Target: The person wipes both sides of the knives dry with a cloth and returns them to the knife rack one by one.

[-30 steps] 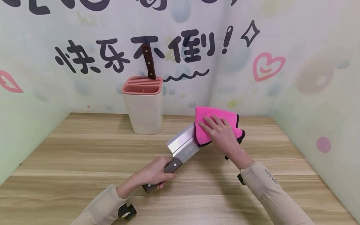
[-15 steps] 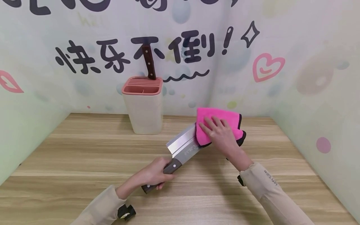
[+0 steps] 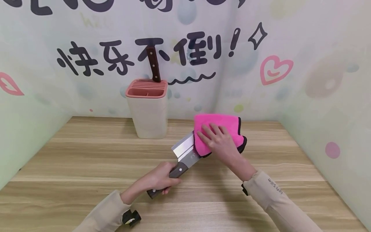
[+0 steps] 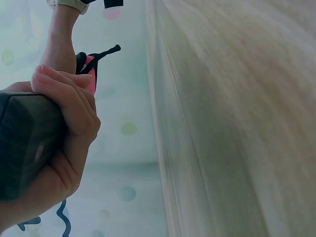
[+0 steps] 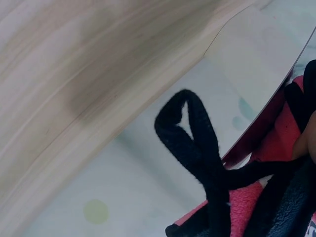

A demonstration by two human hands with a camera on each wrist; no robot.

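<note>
My left hand (image 3: pixel 160 176) grips the dark, riveted handle (image 3: pixel 177 171) of a cleaver, fingers wrapped round it. The handle's butt end (image 4: pixel 29 143) looms large in the left wrist view. Held above the table, the cleaver's shiny blade (image 3: pixel 185 149) slants up to the right. A folded pink cloth (image 3: pixel 221 120) with black edging covers its far part. My right hand (image 3: pixel 220 141) holds the cloth against the blade, fingers spread over the top; the thumb is hidden in the head view. A black loop (image 5: pixel 190 133) hangs from the cloth in the right wrist view.
A white knife block (image 3: pixel 149 117) with a pink slotted top stands at the back, left of the blade. One dark-handled knife (image 3: pixel 153 64) is upright in it. Printed fabric walls (image 3: pixel 318 112) enclose the back and sides of the wooden table (image 3: pixel 87 161).
The cloth and my right hand move slightly right, then slide left and down along the blade toward the handle, covering more of it. My left hand and the cleaver stay nearly still.
</note>
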